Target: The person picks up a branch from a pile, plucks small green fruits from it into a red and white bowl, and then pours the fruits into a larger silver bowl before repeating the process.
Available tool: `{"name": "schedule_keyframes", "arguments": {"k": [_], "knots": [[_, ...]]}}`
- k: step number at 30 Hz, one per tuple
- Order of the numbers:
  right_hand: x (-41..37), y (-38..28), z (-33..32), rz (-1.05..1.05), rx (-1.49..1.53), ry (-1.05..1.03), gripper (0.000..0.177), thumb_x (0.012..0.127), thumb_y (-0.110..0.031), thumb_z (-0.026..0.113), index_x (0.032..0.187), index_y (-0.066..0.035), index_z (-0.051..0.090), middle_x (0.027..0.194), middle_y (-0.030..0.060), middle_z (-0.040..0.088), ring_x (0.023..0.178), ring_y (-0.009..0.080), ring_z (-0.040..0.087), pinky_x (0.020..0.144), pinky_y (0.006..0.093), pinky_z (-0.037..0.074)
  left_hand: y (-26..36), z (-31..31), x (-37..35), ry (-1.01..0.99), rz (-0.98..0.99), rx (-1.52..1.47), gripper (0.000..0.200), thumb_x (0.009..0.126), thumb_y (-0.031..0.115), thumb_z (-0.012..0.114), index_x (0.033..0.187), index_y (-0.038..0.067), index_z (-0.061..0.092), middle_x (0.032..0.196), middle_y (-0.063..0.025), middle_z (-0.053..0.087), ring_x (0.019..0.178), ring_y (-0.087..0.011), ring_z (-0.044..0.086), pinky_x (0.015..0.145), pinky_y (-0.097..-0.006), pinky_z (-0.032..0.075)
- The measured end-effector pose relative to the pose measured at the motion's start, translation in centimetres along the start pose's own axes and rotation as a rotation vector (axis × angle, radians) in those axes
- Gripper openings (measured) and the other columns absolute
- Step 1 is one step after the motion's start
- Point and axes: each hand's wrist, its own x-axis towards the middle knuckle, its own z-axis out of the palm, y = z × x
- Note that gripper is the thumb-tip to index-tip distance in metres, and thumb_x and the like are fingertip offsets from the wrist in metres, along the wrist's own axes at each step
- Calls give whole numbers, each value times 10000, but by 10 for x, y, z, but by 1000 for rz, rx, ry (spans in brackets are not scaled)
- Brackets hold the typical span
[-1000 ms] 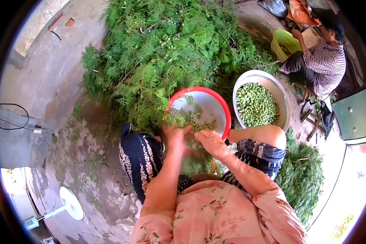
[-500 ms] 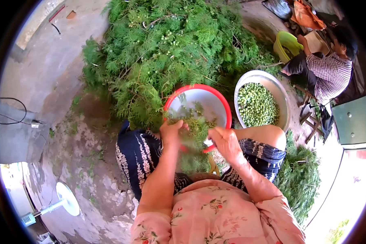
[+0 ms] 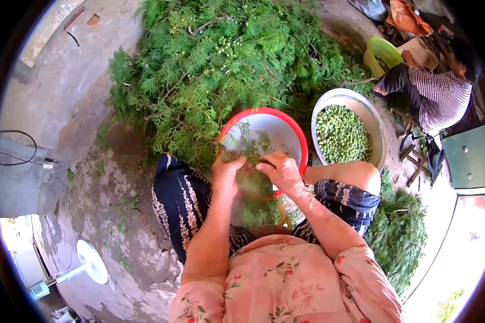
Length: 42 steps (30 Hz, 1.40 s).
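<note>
My left hand (image 3: 226, 173) grips a green conifer branch (image 3: 256, 185) over a basin with a red rim (image 3: 264, 111) and a pale inside. The branch hangs down toward my lap, and its lower part is blurred. My right hand (image 3: 281, 171) is at the branch with its fingers pinched together, close to my left fingertips. What lies between those right fingers is too small to make out. Small green cones (image 3: 261, 141) and sprigs show inside the basin. A metal bowl (image 3: 381, 134) with many small green cones (image 3: 342, 134) stands to the right of the basin.
A large heap of conifer branches (image 3: 226, 59) lies beyond the basin, with more cut greenery (image 3: 399, 237) at the right. A co-worker (image 3: 439, 94) sits at the upper right beside a yellow-green tub (image 3: 380, 54). A white fan (image 3: 91, 262) stands at the lower left.
My right hand has moved left and up, toward my left hand and the branch. My left hand stays in nearly the same place with the branch. The co-worker has shifted slightly.
</note>
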Motion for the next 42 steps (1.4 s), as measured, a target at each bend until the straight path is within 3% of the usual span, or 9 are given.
{"name": "schedule_keyframes", "arguments": {"k": [3,8,11,15,20,25,27,32,42], "knots": [[0,-5,5,82,65,-161,171,756,-157,664,849,-15,641,786,150,607,730,286,603,675,338,469,-7,-3,4,-19,50,14,310,756,-51,621,1021,13,473,845,-103,584,699,-231,598,555,-338,502],[-7,0,16,330,309,161,140,806,-127,601,865,-7,642,727,64,617,654,143,559,622,280,452,-1,3,-2,24,34,-74,247,754,-90,590,978,-16,518,823,-118,598,673,-230,608,567,-338,526],[0,37,-6,700,623,221,186,827,-74,571,990,4,618,824,35,629,722,122,561,665,236,454,5,-2,-2,102,38,-35,184,768,-70,593,940,-28,545,805,-115,607,652,-221,613,534,-321,523],[5,56,0,250,349,160,247,785,-34,584,1029,-2,608,945,145,606,861,210,573,789,290,444,9,5,-3,-3,13,-97,185,774,-46,606,943,8,554,814,-91,594,674,-219,607,531,-331,498],[-6,22,-9,242,317,276,196,768,-40,614,964,-35,615,947,134,610,888,256,571,800,318,446,12,5,-8,-21,4,-104,248,776,-51,591,1010,1,525,883,-98,589,685,-212,606,576,-328,525],[-12,-10,-2,-203,-54,201,177,760,-142,646,910,-54,614,887,140,608,818,309,575,720,370,461,6,7,-6,-2,8,-118,201,797,-2,595,985,21,528,859,-88,578,667,-202,581,570,-318,505],[-15,-11,8,-51,178,15,153,768,-167,630,838,-34,599,832,164,601,780,339,573,684,389,460,4,7,-6,67,22,-110,135,828,84,594,949,43,551,801,-74,573,629,-202,571,521,-320,484],[-34,-10,38,-51,-85,-138,186,798,-197,583,718,-35,539,727,175,578,702,369,564,613,432,449,-9,-8,1,304,58,-38,221,889,253,538,830,41,558,651,-53,542,493,-167,502,417,-314,422],[-64,-37,21,29,16,-131,178,804,-154,553,697,-13,536,624,181,546,602,372,536,559,434,438,-28,-14,10,386,-93,45,142,873,198,557,851,58,541,668,-49,547,424,-164,459,363,-286,366]]}}
